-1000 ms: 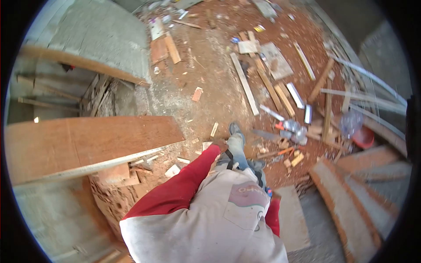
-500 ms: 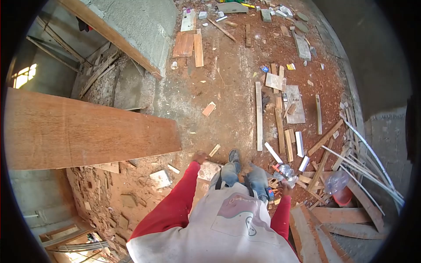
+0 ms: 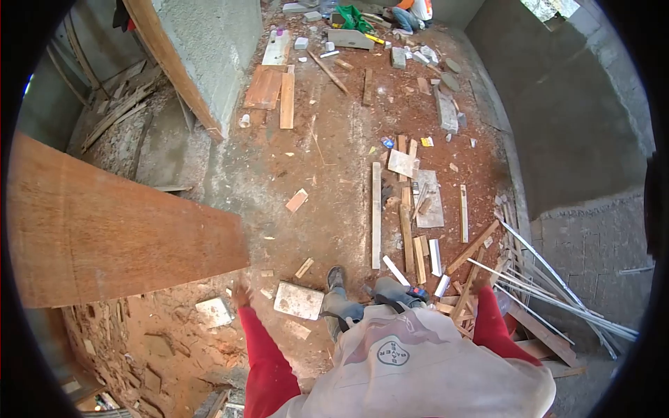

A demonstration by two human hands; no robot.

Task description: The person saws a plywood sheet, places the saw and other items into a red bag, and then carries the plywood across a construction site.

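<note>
My left hand point(image 3: 241, 295) is stretched out low on the left, its fingers apart and nothing seen in them. Just above it is the near corner of a wide reddish-brown wooden board point(image 3: 132, 233). A pale rectangular slab point(image 3: 299, 300) lies on the ground to its right. On the other side my right hand point(image 3: 481, 281) is held out over a heap of wood offcuts and thin white pipes point(image 3: 543, 292); its fingers are blurred, and I cannot tell whether it grips anything. Near my knee lies a small blue and red object point(image 3: 418, 292).
Wood strips, including a long pale plank point(image 3: 376, 216), lie on the dirt floor ahead. Stone blocks point(image 3: 447, 111) and a green cloth or bag point(image 3: 352, 19) are farther off. A person point(image 3: 412, 14) crouches at the back. A plastered wall point(image 3: 557, 118) runs along the right.
Both hands have moved outward, left hand to the left and right hand to the right. The view has tilted up, bringing the crouching person into sight. Clear plastic by my right leg no longer shows.
</note>
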